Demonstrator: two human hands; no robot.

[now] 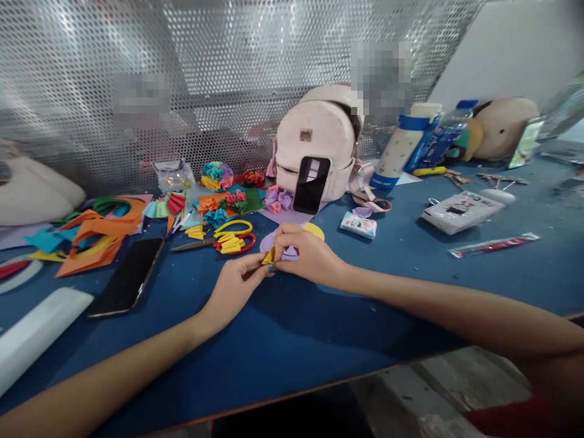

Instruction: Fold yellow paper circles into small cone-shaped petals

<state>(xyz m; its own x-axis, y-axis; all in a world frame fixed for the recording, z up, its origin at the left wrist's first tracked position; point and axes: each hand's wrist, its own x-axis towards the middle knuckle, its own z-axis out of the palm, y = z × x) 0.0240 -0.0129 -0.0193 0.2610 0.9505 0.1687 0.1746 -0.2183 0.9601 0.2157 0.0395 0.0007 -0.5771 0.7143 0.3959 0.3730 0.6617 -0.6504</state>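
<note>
Between both hands, above the blue table, is a small folded yellow paper piece (269,257). My left hand (235,284) pinches its lower left side, fingers closed. My right hand (310,254) grips it from the right with bent fingers. Purple paper (266,241) and a yellow paper disc (316,230) lie behind my right hand, partly covered by it. Just left of the hands, scissors (197,244) with red and yellow handles lie with folded yellow paper pieces (231,244) on their handles.
A black phone (130,277) lies at left near orange paper scraps (84,255). Behind the hands, another phone (312,185) leans on a pale backpack (314,140). A tissue pack (358,225), wipes packet (462,211) and bottle (400,152) stand or lie at right. The table's front edge (292,396) is near.
</note>
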